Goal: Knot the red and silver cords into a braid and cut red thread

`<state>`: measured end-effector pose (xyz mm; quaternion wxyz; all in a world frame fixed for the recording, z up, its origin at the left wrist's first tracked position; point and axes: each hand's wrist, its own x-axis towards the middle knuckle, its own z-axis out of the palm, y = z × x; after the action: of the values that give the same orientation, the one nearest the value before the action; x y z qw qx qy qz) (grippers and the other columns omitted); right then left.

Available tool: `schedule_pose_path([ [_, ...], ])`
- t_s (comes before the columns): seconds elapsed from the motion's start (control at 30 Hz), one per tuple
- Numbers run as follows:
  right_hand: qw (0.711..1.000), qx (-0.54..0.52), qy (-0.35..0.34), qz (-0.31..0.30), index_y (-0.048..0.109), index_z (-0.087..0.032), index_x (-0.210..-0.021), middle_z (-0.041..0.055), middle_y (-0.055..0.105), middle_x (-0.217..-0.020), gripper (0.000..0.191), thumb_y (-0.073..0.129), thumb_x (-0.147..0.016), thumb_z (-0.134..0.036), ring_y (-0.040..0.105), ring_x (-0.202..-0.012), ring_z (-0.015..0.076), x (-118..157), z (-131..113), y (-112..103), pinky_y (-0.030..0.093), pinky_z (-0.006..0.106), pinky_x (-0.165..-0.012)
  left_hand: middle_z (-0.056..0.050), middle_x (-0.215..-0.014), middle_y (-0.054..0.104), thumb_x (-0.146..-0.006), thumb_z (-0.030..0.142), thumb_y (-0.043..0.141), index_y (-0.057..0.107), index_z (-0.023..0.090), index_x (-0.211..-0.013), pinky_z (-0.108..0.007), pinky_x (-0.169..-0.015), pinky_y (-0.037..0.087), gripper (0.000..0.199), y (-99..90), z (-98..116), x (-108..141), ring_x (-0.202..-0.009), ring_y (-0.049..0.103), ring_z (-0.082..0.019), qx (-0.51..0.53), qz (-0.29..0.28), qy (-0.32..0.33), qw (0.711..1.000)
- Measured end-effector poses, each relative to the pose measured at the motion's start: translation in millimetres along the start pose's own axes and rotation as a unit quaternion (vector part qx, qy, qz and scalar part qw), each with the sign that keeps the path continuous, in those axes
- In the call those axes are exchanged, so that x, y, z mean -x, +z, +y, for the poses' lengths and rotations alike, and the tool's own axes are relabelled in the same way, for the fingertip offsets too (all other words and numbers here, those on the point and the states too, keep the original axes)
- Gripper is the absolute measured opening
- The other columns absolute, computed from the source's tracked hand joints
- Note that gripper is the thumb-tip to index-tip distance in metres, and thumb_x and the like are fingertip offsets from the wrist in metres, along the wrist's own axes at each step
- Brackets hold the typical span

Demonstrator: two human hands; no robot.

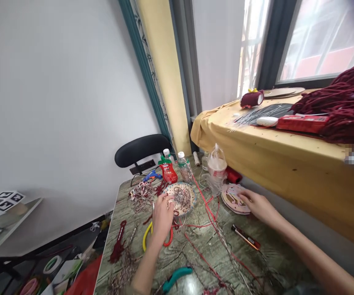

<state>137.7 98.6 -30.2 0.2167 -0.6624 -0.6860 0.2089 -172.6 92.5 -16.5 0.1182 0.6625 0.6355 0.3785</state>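
Note:
My left hand [163, 209] lies over the near left rim of a round woven basket [192, 192], its fingers loosely spread and bent inward. Thin mixed-colour cord pieces [182, 198] fill the basket. Below that hand is a tool with one yellow handle [146, 237] and one red handle, partly hidden by the wrist. My right hand [253, 200] reaches to a round, flat, pale piece [233, 205] with pink and white cords on it. Its fingers are closed at the right edge; whatever they pinch is too small to make out.
Behind the basket stand a red pouch [168, 172], bottles [183, 166], a blue glue gun [152, 176] and a bagged cup [217, 166]. Red cords [199, 254], a teal-handled tool [177, 278] and an orange-and-black pen-like stick [246, 237] lie nearer. A yellow-clothed ledge [271, 151] borders the right.

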Motion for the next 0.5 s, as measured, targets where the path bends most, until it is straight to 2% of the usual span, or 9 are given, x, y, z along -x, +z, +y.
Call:
schedule_pose_path([
  [0.07, 0.998, 0.034, 0.035, 0.041, 0.054, -0.012, -0.101, 0.0126, 0.059, -0.105, 0.028, 0.034, -0.084, -0.022, 0.054, -0.096, 0.0237, -41, 6, 6, 0.04, 0.03, -0.079, -0.006, -0.102, 0.054, -0.074, 0.02, 0.045, 0.061, 0.019, -0.082, -0.035, -0.086, 0.038, 0.018, 5.9, 15, -1, -0.098, 0.05, -0.019, 0.019, -0.003, 0.02, 1.0],
  [0.13, 0.993, 0.064, 0.068, 0.069, 0.052, -0.008, -0.103, 0.0163, 0.056, -0.106, 0.027, 0.043, -0.081, -0.022, 0.051, -0.099, 0.0247, -74, 16, 17, 0.039, 0.035, -0.082, -0.006, -0.1, 0.055, -0.076, 0.021, 0.043, 0.061, 0.019, -0.08, -0.032, -0.08, 0.042, 0.019, 9.8, 30, -1, -0.095, 0.051, -0.018, 0.061, -0.025, 0.027, 0.997],
  [0.23, 0.987, 0.091, 0.1, 0.089, 0.05, -0.014, -0.105, 0.009, 0.053, -0.109, 0.029, 0.05, -0.08, -0.029, 0.051, -0.096, 0.0203, -110, 32, 35, 0.04, 0.039, -0.081, -0.006, -0.099, 0.057, -0.079, 0.024, 0.041, 0.061, 0.02, -0.078, -0.03, -0.077, 0.045, 0.021, 11.5, 44, 4, -0.093, 0.053, -0.017, 0.099, -0.04, 0.034, 0.994],
  [0.37, 0.984, 0.105, 0.106, 0.096, 0.052, -0.015, -0.1, 0.005, 0.055, -0.103, 0.026, 0.049, -0.081, -0.033, 0.054, -0.089, 0.017, -133, 47, 46, 0.043, 0.038, -0.077, -0.006, -0.091, 0.062, -0.077, 0.026, 0.046, 0.064, 0.021, -0.076, -0.028, -0.077, 0.046, 0.018, 13.0, 42, 17, -0.086, 0.057, -0.017, 0.094, 0.0, 0.078, 0.993],
  [0.5, 0.98, 0.12, 0.097, 0.123, 0.055, -0.017, -0.096, 0.0077, 0.059, -0.098, 0.026, 0.05, -0.078, -0.035, 0.054, -0.091, 0.0214, -127, 50, 41, 0.04, 0.036, -0.077, -0.004, -0.081, 0.065, -0.075, 0.029, 0.05, 0.065, 0.023, -0.073, -0.024, -0.071, 0.047, 0.016, 18.4, 35, 32, -0.078, 0.06, -0.016, 0.101, 0.098, 0.092, 0.986],
])
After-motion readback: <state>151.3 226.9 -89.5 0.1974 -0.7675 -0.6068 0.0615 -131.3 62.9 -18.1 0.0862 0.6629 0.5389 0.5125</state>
